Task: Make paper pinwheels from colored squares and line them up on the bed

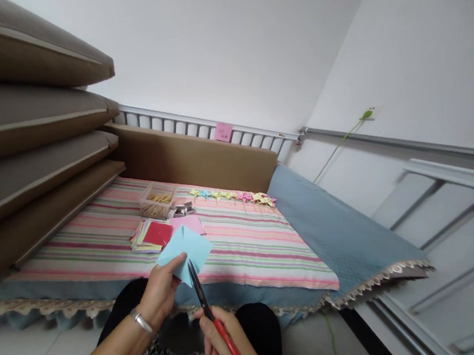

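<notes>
My left hand (163, 290) pinches a light blue square of paper (189, 244) at its lower left side, thumb on top. A short slit or crease shows at the paper's upper corner. In my right hand (220, 334) is a pair of scissors (226, 342) with red handles and dark blades. The blade tips lie at the paper's lower right edge; whether they are cutting into it I cannot tell. Just beyond the paper lie a stack of coloured paper squares (145, 238) with a red sheet (159, 233) on top, and pink sheets (188, 224).
A clear box (157, 200) of wooden sticks stands on the striped cloth (243, 239), beside small dark-and-silver items (182, 209). Several paper pinwheels (260, 199) lie in a row to the right. Stacked brown cushions (35, 114) rise at left; a metal rail (411, 142) runs along the right.
</notes>
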`<state>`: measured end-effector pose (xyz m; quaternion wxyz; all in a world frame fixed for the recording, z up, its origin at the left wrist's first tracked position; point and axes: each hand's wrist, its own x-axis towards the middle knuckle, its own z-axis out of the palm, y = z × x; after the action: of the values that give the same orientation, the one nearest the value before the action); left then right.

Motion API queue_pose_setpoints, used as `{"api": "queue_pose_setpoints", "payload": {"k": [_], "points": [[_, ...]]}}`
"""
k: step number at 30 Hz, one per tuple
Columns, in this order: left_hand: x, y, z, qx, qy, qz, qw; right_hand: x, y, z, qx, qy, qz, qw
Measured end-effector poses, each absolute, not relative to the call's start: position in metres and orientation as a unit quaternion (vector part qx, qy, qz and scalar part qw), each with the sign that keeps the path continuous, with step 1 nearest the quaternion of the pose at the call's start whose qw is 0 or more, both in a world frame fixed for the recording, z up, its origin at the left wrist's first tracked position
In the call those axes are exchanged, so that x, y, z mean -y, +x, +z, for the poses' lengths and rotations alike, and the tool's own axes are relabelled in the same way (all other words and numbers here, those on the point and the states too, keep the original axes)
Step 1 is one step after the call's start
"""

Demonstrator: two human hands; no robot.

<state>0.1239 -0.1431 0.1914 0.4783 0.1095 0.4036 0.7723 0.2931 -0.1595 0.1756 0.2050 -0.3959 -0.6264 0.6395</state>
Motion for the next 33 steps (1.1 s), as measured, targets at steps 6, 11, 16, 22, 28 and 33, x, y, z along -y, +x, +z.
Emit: {"api": "queue_pose_setpoints", "payload": {"k": [6,11,16,22,28,33], "points": [[0.143,0.125,0.191,-0.398,0.107,0.778,0.474,0.156,0.293,0.173,0.621,-0.407,0.639,0.202],[0.144,0.125,0.193,-0.399,0.102,0.78,0.471,0.154,0.292,0.173,0.627,-0.411,0.63,0.205],[0.142,0.124,0.192,-0.404,0.096,0.78,0.468,0.15,0.291,0.171,0.643,-0.404,0.615,0.211],[0.137,0.121,0.18,-0.41,0.075,0.783,0.462,0.142,0.287,0.164,0.666,-0.404,0.592,0.207],[0.126,0.091,0.159,-0.424,0.047,0.79,0.441,0.127,0.28,0.138,0.709,-0.407,0.546,0.186],[0.118,0.043,0.135,-0.458,0.003,0.794,0.399,0.093,0.292,0.096,0.801,-0.377,0.431,0.174]]}}
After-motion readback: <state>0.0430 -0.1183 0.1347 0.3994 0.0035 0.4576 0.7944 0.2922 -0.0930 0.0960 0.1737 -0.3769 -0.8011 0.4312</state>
